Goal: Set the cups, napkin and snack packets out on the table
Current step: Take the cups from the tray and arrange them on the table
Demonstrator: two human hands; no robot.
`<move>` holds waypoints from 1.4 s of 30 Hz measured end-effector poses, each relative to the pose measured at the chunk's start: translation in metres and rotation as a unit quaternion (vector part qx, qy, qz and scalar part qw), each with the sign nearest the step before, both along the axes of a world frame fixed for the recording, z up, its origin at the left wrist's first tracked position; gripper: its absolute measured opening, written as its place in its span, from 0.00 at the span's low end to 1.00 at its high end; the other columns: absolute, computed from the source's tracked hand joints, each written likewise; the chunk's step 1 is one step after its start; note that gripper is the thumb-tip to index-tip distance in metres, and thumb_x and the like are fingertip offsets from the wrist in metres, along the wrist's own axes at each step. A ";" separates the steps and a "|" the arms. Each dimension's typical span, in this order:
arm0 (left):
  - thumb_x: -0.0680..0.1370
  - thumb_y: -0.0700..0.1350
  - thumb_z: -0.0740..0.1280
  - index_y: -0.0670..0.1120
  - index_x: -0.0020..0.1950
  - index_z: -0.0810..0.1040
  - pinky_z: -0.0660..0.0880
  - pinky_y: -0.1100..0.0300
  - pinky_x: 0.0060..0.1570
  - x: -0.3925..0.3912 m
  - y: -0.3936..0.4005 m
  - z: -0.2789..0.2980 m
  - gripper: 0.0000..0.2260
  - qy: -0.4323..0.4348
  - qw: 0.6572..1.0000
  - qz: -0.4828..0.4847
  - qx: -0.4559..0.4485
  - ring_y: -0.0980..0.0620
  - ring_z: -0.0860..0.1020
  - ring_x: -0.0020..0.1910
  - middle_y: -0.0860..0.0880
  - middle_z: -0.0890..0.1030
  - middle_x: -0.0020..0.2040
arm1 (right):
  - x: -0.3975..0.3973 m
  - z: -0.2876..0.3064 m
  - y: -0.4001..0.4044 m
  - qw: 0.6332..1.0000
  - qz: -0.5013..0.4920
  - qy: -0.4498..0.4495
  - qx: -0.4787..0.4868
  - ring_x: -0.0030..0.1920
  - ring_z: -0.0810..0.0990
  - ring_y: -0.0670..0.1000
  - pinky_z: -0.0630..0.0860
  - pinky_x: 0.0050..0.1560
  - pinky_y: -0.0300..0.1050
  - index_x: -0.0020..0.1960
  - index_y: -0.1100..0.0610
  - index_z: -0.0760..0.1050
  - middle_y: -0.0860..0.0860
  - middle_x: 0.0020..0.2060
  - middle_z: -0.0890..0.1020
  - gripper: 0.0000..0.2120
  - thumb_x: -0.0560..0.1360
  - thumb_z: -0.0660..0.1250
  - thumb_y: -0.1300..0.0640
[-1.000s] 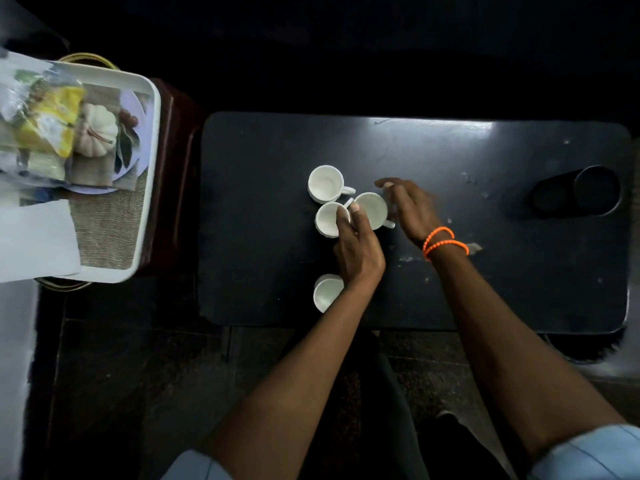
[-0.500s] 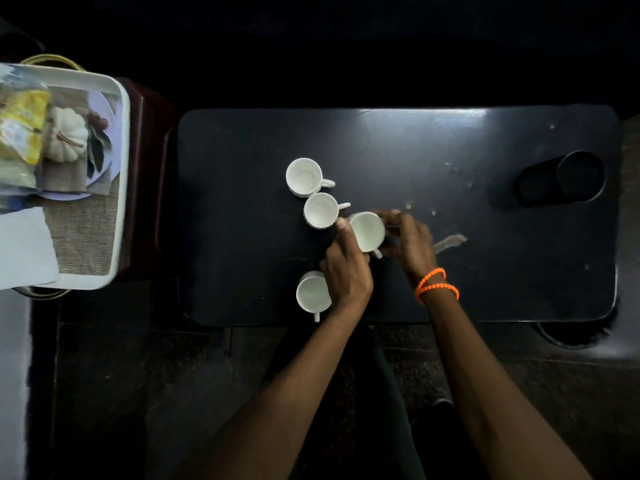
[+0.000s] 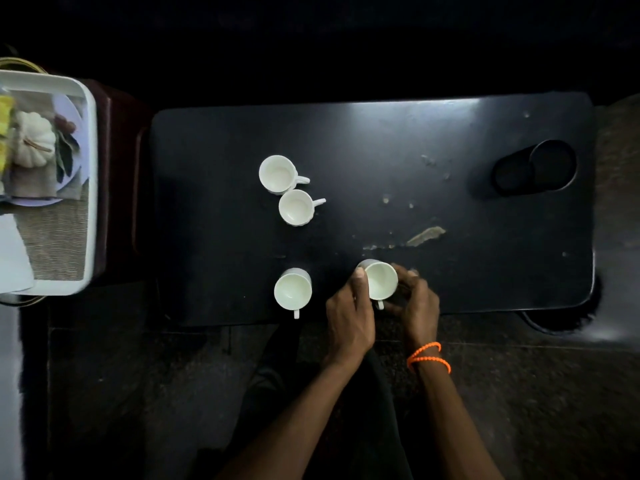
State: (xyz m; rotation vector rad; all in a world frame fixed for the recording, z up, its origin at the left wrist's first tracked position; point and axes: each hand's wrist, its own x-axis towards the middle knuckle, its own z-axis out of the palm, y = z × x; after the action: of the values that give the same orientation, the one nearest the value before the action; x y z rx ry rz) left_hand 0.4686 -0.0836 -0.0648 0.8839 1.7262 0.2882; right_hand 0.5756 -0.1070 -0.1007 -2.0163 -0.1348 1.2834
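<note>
Several white cups stand on the black table. Two sit close together in the middle, one cup behind the other cup, handles to the right. A third cup stands near the front edge, handle toward me. Beside it on the right, both hands hold a fourth cup: my left hand grips its left side with the thumb on the rim, my right hand curls round its right side. The yellow snack packets and white napkin lie in the tray at the left.
A white tray on a brown side stand holds a woven mat, a plate and a small white pumpkin. A black cylindrical container lies on its side at the table's far right. Scuffed patches mark the tabletop.
Both hands have brought the fourth cup from beside the middle pair toward me to the front edge, right of the third cup. Its handle now points toward me.
</note>
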 end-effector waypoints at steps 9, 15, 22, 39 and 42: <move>0.87 0.56 0.52 0.49 0.70 0.81 0.78 0.47 0.62 0.001 -0.011 -0.009 0.23 -0.002 0.999 0.025 0.027 0.44 0.85 0.60 0.45 0.85 0.64 | -0.008 0.010 -0.003 0.999 -0.049 0.022 -0.009 0.60 0.83 0.58 0.85 0.49 0.57 0.59 0.57 0.84 0.56 0.58 0.85 0.18 0.82 0.56 0.57; 0.86 0.55 0.52 0.46 0.68 0.82 0.78 0.46 0.61 -0.001 -0.009 -0.015 0.23 0.004 0.998 0.015 0.054 0.43 0.83 0.60 0.44 0.85 0.63 | -0.010 0.012 0.000 0.997 -0.069 0.029 0.003 0.61 0.82 0.59 0.84 0.51 0.58 0.58 0.59 0.83 0.58 0.59 0.84 0.17 0.82 0.57 0.59; 0.85 0.59 0.52 0.46 0.70 0.80 0.70 0.60 0.68 -0.005 -0.007 -0.015 0.27 0.005 0.996 -0.023 0.084 0.48 0.78 0.68 0.46 0.83 0.66 | -0.011 0.011 0.006 0.996 -0.025 -0.080 0.018 0.63 0.80 0.53 0.75 0.67 0.61 0.62 0.60 0.82 0.55 0.61 0.83 0.14 0.82 0.60 0.61; 0.88 0.51 0.55 0.42 0.56 0.83 0.65 0.62 0.56 -0.070 0.132 -0.020 0.19 0.092 0.965 0.144 0.200 0.47 0.76 0.60 0.48 0.82 0.51 | -0.109 0.002 0.127 0.995 0.070 -0.022 0.075 0.49 0.83 0.54 0.79 0.57 0.63 0.43 0.55 0.81 0.50 0.42 0.85 0.14 0.76 0.60 0.49; 0.88 0.52 0.55 0.43 0.57 0.82 0.70 0.55 0.59 -0.071 0.127 -0.022 0.19 0.085 0.966 0.150 0.194 0.48 0.77 0.58 0.50 0.82 0.52 | -0.112 0.001 0.132 0.989 0.108 -0.042 0.088 0.54 0.83 0.54 0.80 0.57 0.59 0.48 0.52 0.84 0.52 0.49 0.86 0.14 0.77 0.60 0.50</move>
State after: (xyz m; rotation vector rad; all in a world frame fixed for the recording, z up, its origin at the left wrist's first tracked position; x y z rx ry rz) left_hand 0.3980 0.0435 -0.0866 0.9433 2.0033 0.7942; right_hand 0.4640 0.0250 -0.0996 -1.9429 -0.5020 1.2698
